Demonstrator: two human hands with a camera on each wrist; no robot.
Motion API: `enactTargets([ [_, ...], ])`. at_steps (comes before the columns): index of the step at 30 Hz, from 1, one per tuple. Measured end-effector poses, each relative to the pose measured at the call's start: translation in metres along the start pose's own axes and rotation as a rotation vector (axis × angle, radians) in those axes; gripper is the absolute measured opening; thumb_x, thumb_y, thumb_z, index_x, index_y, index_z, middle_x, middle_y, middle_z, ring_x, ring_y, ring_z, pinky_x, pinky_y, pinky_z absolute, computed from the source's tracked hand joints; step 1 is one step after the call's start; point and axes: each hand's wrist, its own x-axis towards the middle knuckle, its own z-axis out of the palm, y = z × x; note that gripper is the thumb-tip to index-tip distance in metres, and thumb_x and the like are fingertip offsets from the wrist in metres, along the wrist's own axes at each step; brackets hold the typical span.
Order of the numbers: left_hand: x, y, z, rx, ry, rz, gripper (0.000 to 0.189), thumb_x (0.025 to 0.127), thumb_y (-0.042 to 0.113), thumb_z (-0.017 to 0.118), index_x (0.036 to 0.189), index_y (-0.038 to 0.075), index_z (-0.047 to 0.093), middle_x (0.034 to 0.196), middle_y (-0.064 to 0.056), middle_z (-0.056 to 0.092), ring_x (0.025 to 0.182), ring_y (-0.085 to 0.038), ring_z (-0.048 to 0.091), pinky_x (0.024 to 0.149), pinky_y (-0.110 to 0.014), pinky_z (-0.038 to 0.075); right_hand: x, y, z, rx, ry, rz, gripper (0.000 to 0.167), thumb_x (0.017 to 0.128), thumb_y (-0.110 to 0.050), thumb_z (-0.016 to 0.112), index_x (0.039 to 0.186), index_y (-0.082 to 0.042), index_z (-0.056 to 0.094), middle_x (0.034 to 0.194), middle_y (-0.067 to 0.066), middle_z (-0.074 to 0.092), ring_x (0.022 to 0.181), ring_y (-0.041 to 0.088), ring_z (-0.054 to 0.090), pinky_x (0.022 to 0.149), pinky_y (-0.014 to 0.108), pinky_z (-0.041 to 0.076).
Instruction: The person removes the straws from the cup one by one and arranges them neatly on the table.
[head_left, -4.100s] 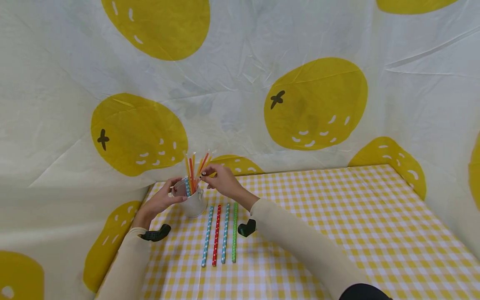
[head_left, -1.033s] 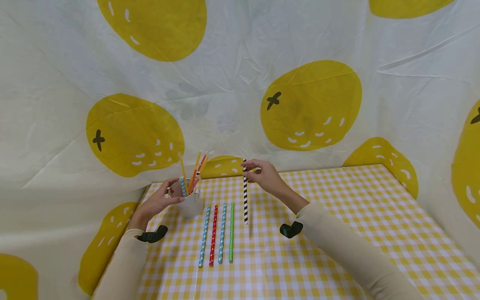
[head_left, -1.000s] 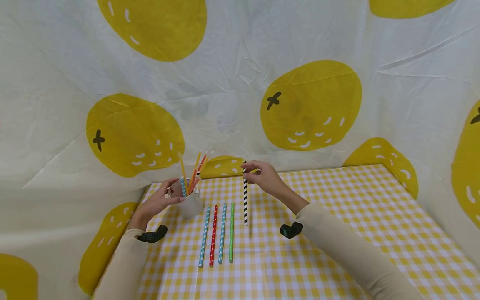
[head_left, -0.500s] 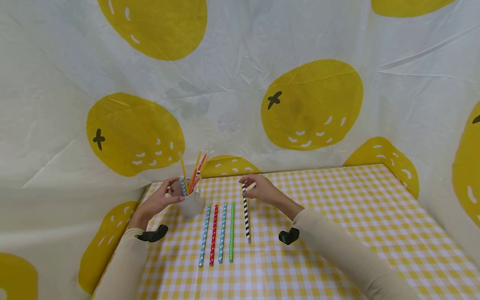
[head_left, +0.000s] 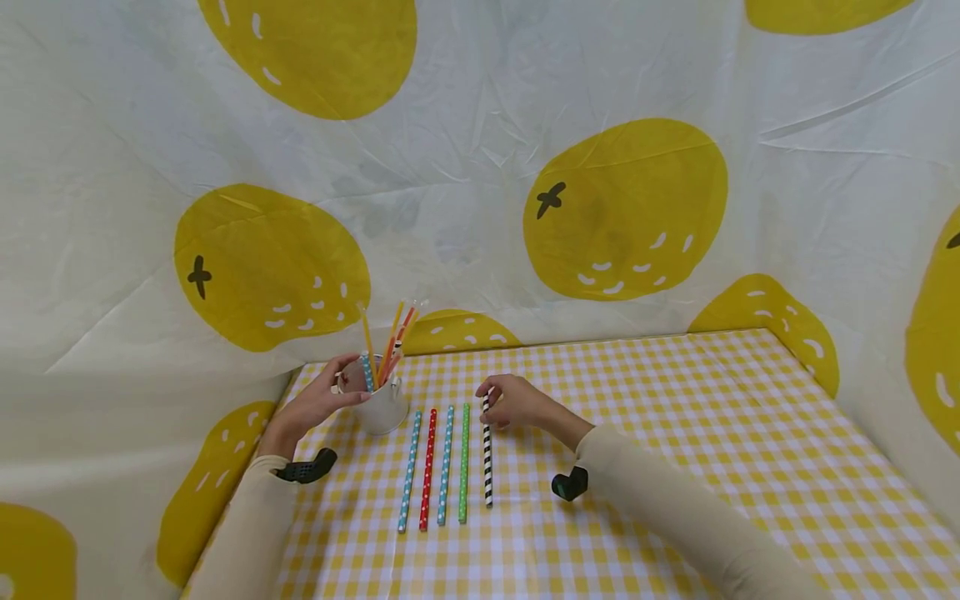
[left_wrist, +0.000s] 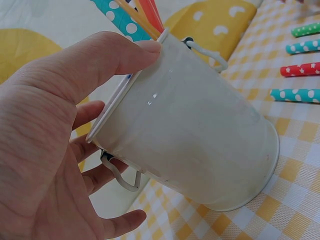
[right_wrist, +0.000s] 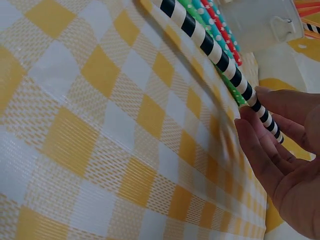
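My left hand (head_left: 318, 406) holds a small white metal bucket (head_left: 386, 413) by its rim at the table's back left. In the left wrist view the thumb presses on the rim near one handle. Several straws stand in the bucket, among them a blue dotted one (left_wrist: 120, 20) and orange ones. With thumb and fingers my right hand (head_left: 517, 402) pinches the far end of a black-and-white striped paper straw (head_left: 488, 471). This straw is held low over the tablecloth, beside a green dotted straw (head_left: 464, 467); whether its near end touches the cloth I cannot tell.
To the left of the green straw lie a blue dotted straw (head_left: 446, 467), a red straw (head_left: 428, 471) and another blue dotted straw (head_left: 409, 472), roughly parallel. A yellow-and-white checked cloth (head_left: 660, 417) covers the table. A curtain (head_left: 450, 225) with yellow fruit hangs behind.
My right hand has gone from the bucket to the right, then lowered the striped straw from upright to nearly flat next to the green one. My left hand stays on the bucket.
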Motion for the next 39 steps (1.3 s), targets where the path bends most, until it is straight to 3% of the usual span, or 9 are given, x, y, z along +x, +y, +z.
enactTargets([
  [5,-0.0009,0.0019,0.0001,-0.011,-0.005,-0.001,0.085,0.096,0.035,0.072,0.16,0.019,0.02,0.134,-0.017,0.032,0.12,-0.036,0.03,0.091,-0.053,0.033,0.0038,0.0049,0.0052,-0.162,-0.005,-0.045,0.037,0.087,-0.011,0.081,0.12,-0.002,0.068,0.088,0.007,0.065,0.067,0.015,0.061,0.065,0.029,0.05],
  [12,-0.0002,0.0011,-0.0002,0.005,-0.003,-0.003,0.084,0.095,0.038,0.072,0.16,0.019,0.022,0.137,-0.018,0.033,0.122,-0.035,0.031,0.093,-0.051,0.035,0.0043,0.0027,0.0078,-0.287,-0.001,-0.073,0.032,0.085,-0.013,0.083,0.114,-0.003,0.072,0.092,0.008,0.066,0.076,0.013,0.056,0.076,0.032,0.049],
  [27,0.0032,0.0,-0.0001,0.005,-0.007,0.0,0.084,0.095,0.037,0.073,0.159,0.017,0.022,0.137,-0.017,0.032,0.121,-0.035,0.031,0.094,-0.051,0.034,0.002,-0.0022,0.0084,-0.272,-0.037,-0.092,0.033,0.087,-0.011,0.081,0.117,-0.001,0.07,0.085,0.006,0.066,0.07,0.012,0.058,0.074,0.032,0.049],
  [39,0.0023,0.0007,-0.0017,-0.009,-0.028,0.003,0.087,0.096,0.036,0.072,0.16,0.014,0.017,0.146,-0.02,0.026,0.123,-0.036,0.027,0.098,-0.054,0.033,0.0072,-0.0014,0.0056,-0.226,-0.073,-0.066,0.028,0.091,-0.009,0.077,0.117,-0.003,0.072,0.088,0.006,0.071,0.073,0.024,0.069,0.065,0.027,0.051],
])
